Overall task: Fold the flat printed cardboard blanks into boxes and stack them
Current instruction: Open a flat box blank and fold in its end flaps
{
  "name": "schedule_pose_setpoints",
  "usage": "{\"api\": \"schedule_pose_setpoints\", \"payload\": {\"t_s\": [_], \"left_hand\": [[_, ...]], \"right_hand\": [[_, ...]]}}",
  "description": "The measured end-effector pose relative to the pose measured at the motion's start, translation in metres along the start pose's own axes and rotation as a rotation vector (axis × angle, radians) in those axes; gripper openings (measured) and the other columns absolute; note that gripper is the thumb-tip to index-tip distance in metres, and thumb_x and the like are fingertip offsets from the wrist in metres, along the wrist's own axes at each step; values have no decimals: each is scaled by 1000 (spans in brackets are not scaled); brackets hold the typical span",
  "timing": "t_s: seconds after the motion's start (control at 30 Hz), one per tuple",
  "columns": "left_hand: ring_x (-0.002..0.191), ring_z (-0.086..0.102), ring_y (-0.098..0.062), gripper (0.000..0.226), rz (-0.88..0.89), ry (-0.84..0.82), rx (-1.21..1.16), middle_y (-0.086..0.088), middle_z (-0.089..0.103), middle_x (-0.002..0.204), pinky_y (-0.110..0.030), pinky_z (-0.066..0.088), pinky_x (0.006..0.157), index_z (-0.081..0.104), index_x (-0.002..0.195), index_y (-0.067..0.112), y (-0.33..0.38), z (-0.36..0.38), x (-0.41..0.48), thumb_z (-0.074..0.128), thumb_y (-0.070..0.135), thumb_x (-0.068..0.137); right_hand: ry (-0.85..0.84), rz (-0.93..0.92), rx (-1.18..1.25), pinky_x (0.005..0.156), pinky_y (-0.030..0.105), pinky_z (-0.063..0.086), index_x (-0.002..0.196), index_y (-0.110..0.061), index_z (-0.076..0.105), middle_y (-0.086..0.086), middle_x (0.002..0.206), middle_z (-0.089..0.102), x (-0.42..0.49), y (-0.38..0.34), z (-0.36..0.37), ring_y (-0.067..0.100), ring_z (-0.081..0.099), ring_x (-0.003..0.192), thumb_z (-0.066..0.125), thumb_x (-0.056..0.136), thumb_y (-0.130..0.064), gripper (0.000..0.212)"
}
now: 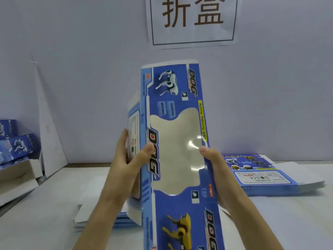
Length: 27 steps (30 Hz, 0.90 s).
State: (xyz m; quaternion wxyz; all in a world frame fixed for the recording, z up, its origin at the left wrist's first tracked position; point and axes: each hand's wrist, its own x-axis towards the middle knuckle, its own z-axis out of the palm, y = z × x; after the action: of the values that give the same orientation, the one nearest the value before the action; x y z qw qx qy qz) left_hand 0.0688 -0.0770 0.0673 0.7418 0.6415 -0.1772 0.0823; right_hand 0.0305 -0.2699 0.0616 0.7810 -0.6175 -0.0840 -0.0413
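A blue printed cardboard blank [173,83] with a clear plastic window and "DOG" lettering stands upright in front of me, partly opened into a box shape. My left hand [124,159] grips its left side panel, thumb on the front and fingers behind. My right hand [214,165] grips the right edge, thumb on the window. A stack of flat blanks [255,174] lies on the table to the right. Another low stack of blanks [95,219] lies under my left forearm. Folded blue boxes [18,145] are piled at the far left.
A white table [288,213] spreads below, with a grey-white wall behind. A paper sign [192,20] with two large characters hangs on the wall. A tall white cardboard piece [46,127] leans at the left. White cartons [16,177] sit under the folded boxes.
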Motion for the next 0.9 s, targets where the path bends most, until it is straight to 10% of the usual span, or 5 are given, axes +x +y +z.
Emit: {"api": "schedule_pose_setpoints", "payload": {"t_s": [0.2,0.3,0.43,0.9], "left_hand": [[83,72,-17,114,-114,-49,187,3,74,94,-28,57,64,57,109,28,1,-11,-1,75,80,10],[78,71,-7,94,-79,6,223,11,73,90,-20,55,55,55,103,33,0,-6,-1,85,69,21],[69,70,-3,55,-3,155,203,15,73,82,-19,53,46,58,92,36,-6,-5,0,80,47,43],[82,73,-21,58,-24,27,10,0,75,95,-39,60,60,62,107,28,2,-6,-4,75,44,53]], "right_hand": [[40,13,-171,56,17,51,78,-25,71,-2,77,72,5,4,-11,9,70,67,63,89,-35,17],[33,-42,-266,63,24,57,104,-24,65,-3,94,76,4,6,-12,18,74,83,77,66,-48,47],[117,-123,-80,54,28,57,91,-19,73,9,89,76,1,3,-13,27,74,76,77,64,-28,28],[98,-103,-93,54,28,57,98,-16,69,8,91,76,-6,-12,-15,27,74,77,76,59,-39,46]]}}
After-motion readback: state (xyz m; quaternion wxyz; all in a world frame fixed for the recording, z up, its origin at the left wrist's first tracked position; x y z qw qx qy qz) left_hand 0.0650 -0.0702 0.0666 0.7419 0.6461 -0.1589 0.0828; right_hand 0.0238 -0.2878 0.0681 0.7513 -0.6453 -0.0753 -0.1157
